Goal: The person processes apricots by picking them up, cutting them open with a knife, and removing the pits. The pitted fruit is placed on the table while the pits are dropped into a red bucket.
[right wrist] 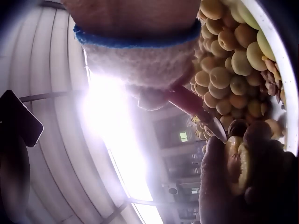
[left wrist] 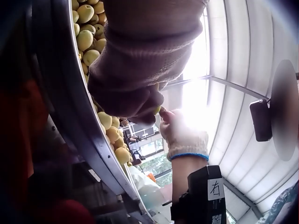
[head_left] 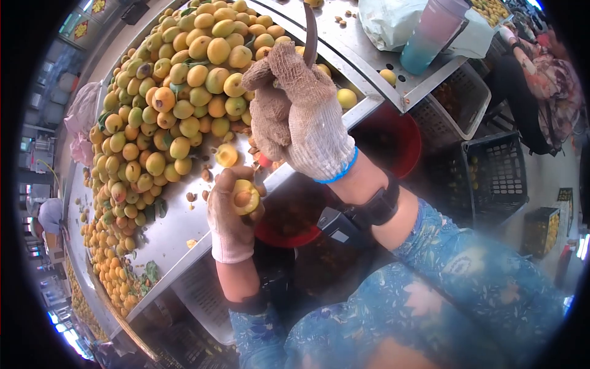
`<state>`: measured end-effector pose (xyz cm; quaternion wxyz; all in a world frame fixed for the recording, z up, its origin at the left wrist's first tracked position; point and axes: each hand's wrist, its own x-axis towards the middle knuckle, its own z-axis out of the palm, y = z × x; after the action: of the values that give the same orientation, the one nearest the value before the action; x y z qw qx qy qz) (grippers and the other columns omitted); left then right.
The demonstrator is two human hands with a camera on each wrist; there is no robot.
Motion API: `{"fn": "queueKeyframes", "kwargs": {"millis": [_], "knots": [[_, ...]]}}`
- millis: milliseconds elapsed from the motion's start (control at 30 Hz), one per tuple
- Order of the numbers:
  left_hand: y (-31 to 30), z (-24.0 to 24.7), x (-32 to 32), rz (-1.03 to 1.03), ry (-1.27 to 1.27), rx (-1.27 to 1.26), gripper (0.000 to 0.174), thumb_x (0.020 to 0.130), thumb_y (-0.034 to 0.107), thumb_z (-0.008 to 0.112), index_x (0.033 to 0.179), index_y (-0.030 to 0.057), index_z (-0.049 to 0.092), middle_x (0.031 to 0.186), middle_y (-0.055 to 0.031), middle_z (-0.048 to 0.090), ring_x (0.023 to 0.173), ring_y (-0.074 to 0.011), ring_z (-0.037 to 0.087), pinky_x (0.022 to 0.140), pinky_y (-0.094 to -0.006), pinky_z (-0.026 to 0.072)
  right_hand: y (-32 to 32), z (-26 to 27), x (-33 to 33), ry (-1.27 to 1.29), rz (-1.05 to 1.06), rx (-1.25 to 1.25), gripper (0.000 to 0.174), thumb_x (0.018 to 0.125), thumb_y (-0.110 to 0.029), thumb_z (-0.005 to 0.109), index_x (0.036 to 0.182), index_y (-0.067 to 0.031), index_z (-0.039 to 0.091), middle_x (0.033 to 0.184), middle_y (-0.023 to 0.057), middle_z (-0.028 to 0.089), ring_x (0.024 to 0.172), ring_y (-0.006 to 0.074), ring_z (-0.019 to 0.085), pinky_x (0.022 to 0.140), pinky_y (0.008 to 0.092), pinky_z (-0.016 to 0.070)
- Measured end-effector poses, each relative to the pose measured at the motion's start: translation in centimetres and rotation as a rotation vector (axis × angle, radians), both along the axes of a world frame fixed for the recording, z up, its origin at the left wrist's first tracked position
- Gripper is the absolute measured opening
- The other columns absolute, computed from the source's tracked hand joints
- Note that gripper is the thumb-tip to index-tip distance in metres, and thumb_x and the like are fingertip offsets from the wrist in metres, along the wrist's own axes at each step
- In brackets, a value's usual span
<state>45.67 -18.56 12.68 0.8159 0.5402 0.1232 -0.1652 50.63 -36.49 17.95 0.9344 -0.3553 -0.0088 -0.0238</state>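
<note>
My gloved left hand point(head_left: 233, 212) holds a cut apricot point(head_left: 246, 198) near the table's edge, its open face and brown pit turned up. Above it, my gloved right hand point(head_left: 301, 107) grips a knife with a red handle point(right wrist: 187, 100). In the right wrist view the short metal blade point(right wrist: 216, 128) points down at the cut apricot, its tip right by the fruit's top. A dark curved piece point(head_left: 311, 37) sticks up beyond the right hand in the head view. Another apricot half point(head_left: 226, 155) lies on the metal table just past my left hand.
A big heap of apricots point(head_left: 178, 104) covers much of the metal table point(head_left: 184, 230). Red basins point(head_left: 393, 138) sit below its edge. A tumbler point(head_left: 430, 37) and white plastic bag point(head_left: 384, 24) stand at the back right, with crates point(head_left: 495, 172) on the floor and a seated person point(head_left: 547, 92) beyond.
</note>
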Motion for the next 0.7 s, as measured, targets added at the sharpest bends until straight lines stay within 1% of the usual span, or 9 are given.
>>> {"fn": "queueKeyframes", "kwargs": {"millis": [100,167,267,300,467,533,567,633,700], "knots": [[-2.1,0.6,-0.1,-0.013,0.137,0.02,0.033,0.096,0.033,0.053,0.11,0.0031,0.054,0.079,-0.0088,0.062,0.065,-0.0174,0.061,0.056,-0.0247,0.0506,0.2,0.0,-0.6,-0.116,-0.001,-0.051,0.043,0.099,-0.042,0.052,0.085,-0.0026,0.062,0.05,0.0023,0.046,0.035,0.0101,0.039,0.033,0.0259,0.0309],[-3.6,0.4,-0.2,0.121,0.077,0.162,0.048,0.096,0.051,0.048,0.1,0.0042,0.058,0.073,-0.008,0.061,0.057,-0.0119,0.059,0.039,-0.0166,0.0352,0.6,0.2,-1.1,-0.11,-0.002,-0.091,0.043,0.099,-0.041,0.052,0.085,-0.0021,0.062,0.05,0.002,0.046,0.036,0.0096,0.04,0.035,0.0248,0.0317],[-4.0,0.9,-0.1,0.119,0.158,0.13,0.051,0.095,0.054,0.048,0.102,0.0046,0.058,0.075,-0.0077,0.062,0.057,-0.0126,0.06,0.038,-0.0164,0.0345,0.6,0.9,-1.7,-0.113,0.024,-0.149,0.038,0.1,-0.036,0.054,0.087,-0.0019,0.062,0.057,0.0015,0.052,0.041,0.0066,0.044,0.04,0.0213,0.0336],[-3.0,0.6,-0.1,0.057,0.127,0.173,0.041,0.092,0.035,0.06,0.118,0.0031,0.052,0.098,-0.0118,0.063,0.079,-0.0228,0.065,0.064,-0.0286,0.0534,0.8,1.1,-1.8,-0.124,0.004,-0.176,0.034,0.099,-0.033,0.055,0.086,-0.0022,0.062,0.062,0.0013,0.055,0.043,0.0058,0.045,0.041,0.0209,0.0343],[-2.0,-2.9,-0.4,0.012,-0.049,0.299,0.08,0.057,0.02,0.082,0.128,0.003,0.049,0.113,-0.0198,0.061,0.11,-0.0402,0.057,0.093,-0.047,0.0448,2.9,-0.2,-1.9,-0.379,-0.152,-0.221,0.023,0.098,-0.023,0.059,0.088,-0.0025,0.063,0.073,-0.0004,0.061,0.058,0.0022,0.049,0.05,0.0181,0.0394],[-1.6,-3.9,-0.5,-0.157,-0.478,0.79,0.065,0.071,0.02,0.076,0.128,0.0025,0.05,0.113,-0.0173,0.06,0.109,-0.0342,0.058,0.086,-0.0413,0.0492,2.0,0.3,-2.0,-0.338,-0.046,-0.234,0.024,0.097,-0.025,0.06,0.088,-0.0032,0.063,0.074,-0.0006,0.061,0.06,0.0014,0.05,0.052,0.0172,0.04],[-1.5,-4.1,-0.7,-0.158,-0.475,0.792,0.065,0.071,0.02,0.076,0.128,0.0025,0.05,0.113,-0.0173,0.06,0.109,-0.0342,0.058,0.086,-0.0413,0.0492,1.5,0.6,-1.9,-0.216,0.076,-0.192,0.025,0.097,-0.027,0.061,0.088,-0.0035,0.063,0.073,-0.0008,0.061,0.06,0.0015,0.05,0.052,0.017,0.0401],[-2.3,-2.8,-1.0,-0.081,-0.187,0.539,0.045,0.099,0.035,0.041,0.124,0.0009,0.056,0.11,-0.0097,0.064,0.097,-0.0172,0.062,0.08,-0.029,0.0513,1.7,-0.1,-1.3,-0.128,0.129,-0.104,0.032,0.098,-0.034,0.058,0.085,-0.0051,0.062,0.065,-0.0018,0.056,0.053,0.0031,0.048,0.046,0.0185,0.0379],[-1.8,-2.5,-0.7,-0.061,-0.09,0.335,0.035,0.096,0.027,0.049,0.12,0.0018,0.055,0.102,-0.0097,0.062,0.093,-0.0202,0.062,0.077,-0.0293,0.051,1.3,-0.7,-0.8,-0.119,0.151,-0.08,0.034,0.098,-0.037,0.057,0.083,-0.006,0.061,0.061,-0.0021,0.052,0.047,0.0045,0.045,0.042,0.0203,0.0355]]}}
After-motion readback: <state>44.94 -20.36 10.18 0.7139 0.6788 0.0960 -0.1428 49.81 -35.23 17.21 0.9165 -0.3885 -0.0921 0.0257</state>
